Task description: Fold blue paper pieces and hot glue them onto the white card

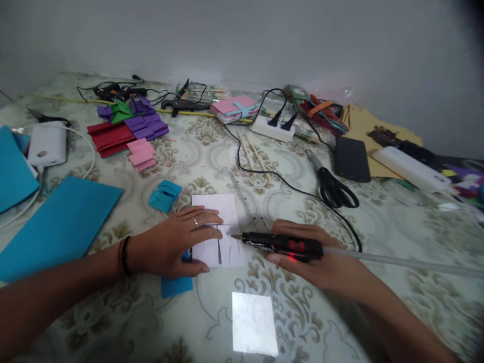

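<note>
A white paper piece (214, 204) with cut or folded lines across it lies on the patterned tablecloth (212, 317). My left hand (177, 239) rests on its left side, fingers stretched out flat. Part of a blue paper (177, 287) shows beneath that hand. My right hand (302, 252) is closed around a black hot glue gun (282, 244) with a lit red light. Its metal nozzle is close over the white paper's right part; I cannot tell whether they touch. A long translucent glue stick (401, 263) sticks out of its back.
Folded blue paper (165, 195) and a clear ruler (244, 199) lie nearby. Black scissors (335, 189), a phone (351, 159) and a white power strip (273, 128) stand beyond; a black cable (282, 177) curves towards my right hand. A bright white square (255, 325) is in front.
</note>
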